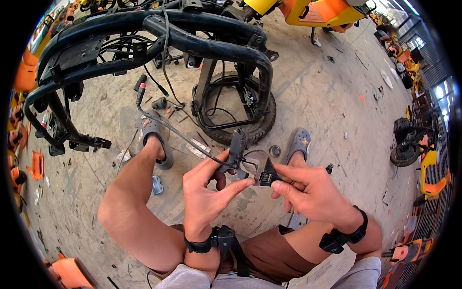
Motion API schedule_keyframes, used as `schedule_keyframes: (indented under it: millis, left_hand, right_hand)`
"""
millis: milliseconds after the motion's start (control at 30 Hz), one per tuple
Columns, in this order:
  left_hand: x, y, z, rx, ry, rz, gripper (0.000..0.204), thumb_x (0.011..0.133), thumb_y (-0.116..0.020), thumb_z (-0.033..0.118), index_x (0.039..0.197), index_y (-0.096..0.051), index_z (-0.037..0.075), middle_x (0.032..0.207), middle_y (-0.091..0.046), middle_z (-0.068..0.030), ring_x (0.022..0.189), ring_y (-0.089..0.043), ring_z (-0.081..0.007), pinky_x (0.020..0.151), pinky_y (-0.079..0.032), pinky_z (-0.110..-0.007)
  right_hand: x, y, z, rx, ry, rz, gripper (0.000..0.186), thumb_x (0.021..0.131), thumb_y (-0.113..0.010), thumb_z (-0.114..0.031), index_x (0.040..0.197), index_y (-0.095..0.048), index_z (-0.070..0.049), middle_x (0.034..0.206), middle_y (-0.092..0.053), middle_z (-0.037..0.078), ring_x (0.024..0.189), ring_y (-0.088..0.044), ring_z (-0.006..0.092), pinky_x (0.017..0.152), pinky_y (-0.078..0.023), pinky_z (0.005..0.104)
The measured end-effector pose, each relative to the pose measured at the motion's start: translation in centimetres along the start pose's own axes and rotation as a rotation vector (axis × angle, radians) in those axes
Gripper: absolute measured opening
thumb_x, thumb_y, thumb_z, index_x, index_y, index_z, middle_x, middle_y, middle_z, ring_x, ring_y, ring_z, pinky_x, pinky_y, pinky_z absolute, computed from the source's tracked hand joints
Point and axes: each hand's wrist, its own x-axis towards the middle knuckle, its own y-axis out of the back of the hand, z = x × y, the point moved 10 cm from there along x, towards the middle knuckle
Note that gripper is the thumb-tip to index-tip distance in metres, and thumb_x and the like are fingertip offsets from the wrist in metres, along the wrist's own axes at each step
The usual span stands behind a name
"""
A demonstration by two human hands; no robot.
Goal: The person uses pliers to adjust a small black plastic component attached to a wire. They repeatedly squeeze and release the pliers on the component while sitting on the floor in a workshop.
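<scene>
You have a dusty tan floor (pixel 332 101) around you, with little scraps (pixel 385 78) on it. Bright windows (pixel 440 94) shine far to your right.

The cabled bracket (pixel 236 147) is left of the adjustable wrench (pixel 265 178); behind both, a tyre (pixel 268 119) is under the tubular frame (pixel 211 44), at its right end.

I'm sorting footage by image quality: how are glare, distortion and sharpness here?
In the head view, the windows at right glare nearly white; in the head view, fisheye distortion tilts the scene's sides and blackens the corners; in the head view, the left hand, right hand and dark cabled part look fairly sharp.
</scene>
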Motion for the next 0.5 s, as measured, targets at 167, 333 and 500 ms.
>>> schedule_keyframes:
  millis: [167,333,500]
  left_hand:
    - [-0.2,0.1,-0.3,-0.003,-0.007,0.000,0.056,0.061,-0.092,0.010,0.107,-0.066,-0.009,0.073,-0.061,-0.0039,0.053,-0.045,-0.0041,0.048,-0.037,-0.019]
    - [-0.3,-0.1,-0.6,0.011,0.048,-0.044,0.053,0.061,-0.092,0.006,0.102,-0.063,-0.010,0.081,-0.059,0.0006,0.060,-0.045,-0.0009,0.050,-0.035,-0.017]
    - [-0.2,0.2,-1.1,0.027,0.062,-0.056,0.053,0.060,-0.093,0.011,0.099,-0.063,-0.009,0.079,-0.059,0.0019,0.061,-0.046,-0.0007,0.051,-0.036,-0.016]
  right_hand:
    - [-0.2,-0.1,-0.3,-0.057,0.025,-0.004,0.032,0.092,-0.065,-0.012,0.120,-0.063,0.004,0.071,-0.068,0.014,0.051,-0.063,0.0154,0.050,-0.047,0.0282]
    - [-0.6,0.0,-2.4,-0.271,0.341,0.113,0.034,0.088,-0.067,-0.009,0.119,-0.063,0.003,0.066,-0.063,0.013,0.054,-0.061,0.0245,0.048,-0.046,0.0317]
    - [-1.6,-0.4,-3.9,-0.551,0.554,0.227,0.037,0.083,-0.070,-0.006,0.119,-0.065,-0.001,0.066,-0.059,0.008,0.050,-0.057,0.0219,0.048,-0.044,0.0321]
